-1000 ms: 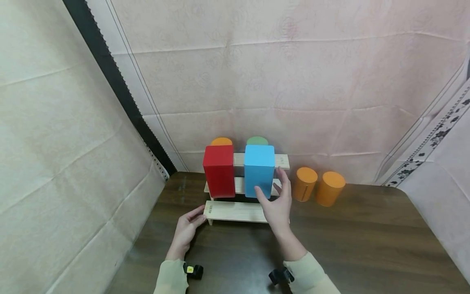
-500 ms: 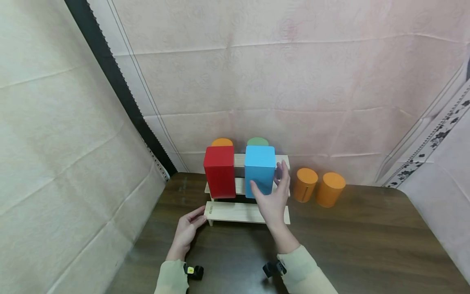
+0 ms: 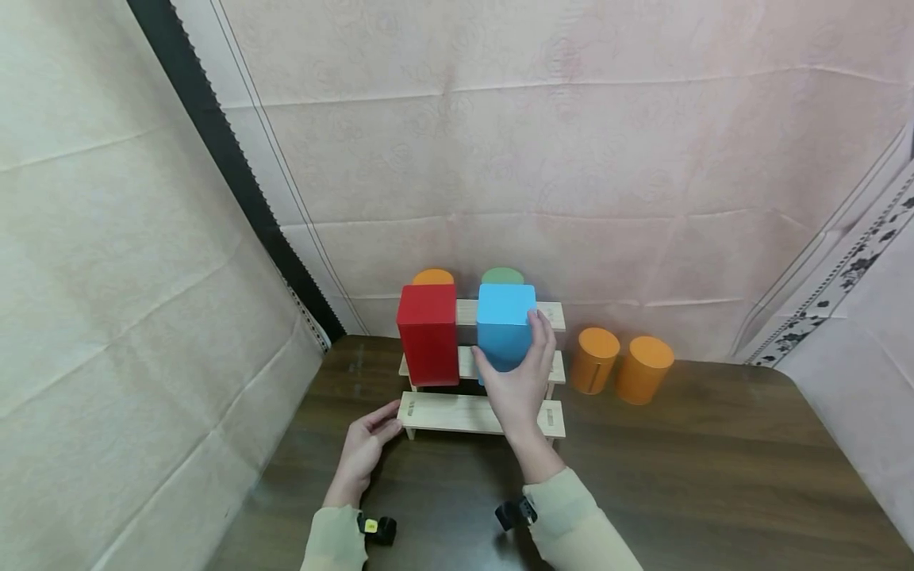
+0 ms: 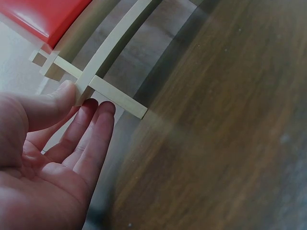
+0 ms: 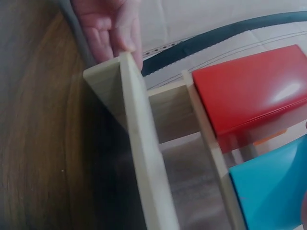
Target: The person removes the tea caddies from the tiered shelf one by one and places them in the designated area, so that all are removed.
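Nearest, we're wearing pale sleeves & a small black wrist cam on each arm, over the dark wood table. Our L hand is pinching the wooden stand at the L end of its lowest step, btwn thumb & fingertips. Our R hand is straddling the blue block, thumb by its L edge, fingers by its R; they're spreading apart across it, & we can't tell if they're clamping on. The blue block is standing on the middle step, R of the red block, w/ a gap btwn. Behind the red an orange top is peeking out; behind the blue, a green top. R of the stand, two orange cylinders are standing on the table, just beside each other. Farthest back, pale cloth is hanging, w/ a dark strip slanting down on the L.
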`<state>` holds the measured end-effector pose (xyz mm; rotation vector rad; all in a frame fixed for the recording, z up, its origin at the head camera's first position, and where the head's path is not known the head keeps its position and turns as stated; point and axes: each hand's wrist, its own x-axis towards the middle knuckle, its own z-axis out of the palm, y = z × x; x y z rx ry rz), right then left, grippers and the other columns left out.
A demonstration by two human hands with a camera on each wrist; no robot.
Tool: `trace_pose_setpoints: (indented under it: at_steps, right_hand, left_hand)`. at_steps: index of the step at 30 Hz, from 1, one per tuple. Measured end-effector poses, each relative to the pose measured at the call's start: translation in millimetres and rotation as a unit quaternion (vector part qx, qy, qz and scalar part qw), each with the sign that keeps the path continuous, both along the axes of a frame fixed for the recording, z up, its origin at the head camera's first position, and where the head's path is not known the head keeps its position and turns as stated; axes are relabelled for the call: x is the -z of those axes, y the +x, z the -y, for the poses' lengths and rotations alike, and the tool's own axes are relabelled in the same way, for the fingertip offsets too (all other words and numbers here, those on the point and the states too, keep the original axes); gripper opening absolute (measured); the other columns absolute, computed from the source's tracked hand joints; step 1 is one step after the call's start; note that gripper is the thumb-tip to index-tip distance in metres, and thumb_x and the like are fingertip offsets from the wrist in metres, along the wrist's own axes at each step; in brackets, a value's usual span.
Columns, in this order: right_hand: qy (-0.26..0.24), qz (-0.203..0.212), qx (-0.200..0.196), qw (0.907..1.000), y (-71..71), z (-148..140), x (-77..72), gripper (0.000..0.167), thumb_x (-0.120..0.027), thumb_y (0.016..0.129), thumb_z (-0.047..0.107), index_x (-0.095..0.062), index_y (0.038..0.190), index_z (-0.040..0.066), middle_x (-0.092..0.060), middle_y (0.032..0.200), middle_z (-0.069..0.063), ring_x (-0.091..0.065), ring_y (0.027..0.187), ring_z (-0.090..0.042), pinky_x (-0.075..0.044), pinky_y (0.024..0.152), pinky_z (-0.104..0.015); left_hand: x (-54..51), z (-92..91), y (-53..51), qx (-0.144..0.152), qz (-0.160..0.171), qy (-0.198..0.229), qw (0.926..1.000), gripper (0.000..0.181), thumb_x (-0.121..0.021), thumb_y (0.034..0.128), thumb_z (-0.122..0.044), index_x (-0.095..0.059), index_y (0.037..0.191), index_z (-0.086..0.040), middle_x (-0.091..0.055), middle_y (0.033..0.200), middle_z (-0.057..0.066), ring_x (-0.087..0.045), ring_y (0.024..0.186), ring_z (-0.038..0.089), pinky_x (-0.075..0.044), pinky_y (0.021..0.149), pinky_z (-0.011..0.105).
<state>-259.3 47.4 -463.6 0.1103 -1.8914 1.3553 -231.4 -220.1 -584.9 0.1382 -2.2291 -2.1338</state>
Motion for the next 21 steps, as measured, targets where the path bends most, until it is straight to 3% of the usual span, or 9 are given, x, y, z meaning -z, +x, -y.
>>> trace_pose_setpoints:
  at_steps: [11,21]
  right_hand:
    - [0.048,-0.007,0.045,0.9978,-7.2,2.6,9.8,0.102,-0.096,0.08,0.031,-0.033,0.16,0.028,-0.032,0.167,-0.006,-0.033,0.151,-0.029,-0.048,0.108,-0.065]
    - [-0.027,0.035,0.038,0.9983,-0.7,7.8,10.6,0.115,-0.098,0.078,0.03,-0.024,0.165,0.02,-0.038,0.162,-0.005,-0.038,0.146,-0.027,-0.045,0.11,-0.068]
  left_hand:
    - [1.2,0.4,-0.9,0.001,-0.001,-0.002,1.0,0.041,-0.072,0.1011,-0.001,-0.068,0.142,0.0,-0.067,0.141,0.022,-0.07,0.115,0.017,-0.057,0.091,0.021]
    - [0.7,1.2,-0.2,-0.001,-0.003,-0.004,1.0,0.041,-0.071,0.1015,-0.002,-0.067,0.142,0.002,-0.066,0.141,0.023,-0.07,0.114,0.016,-0.057,0.09,0.02]
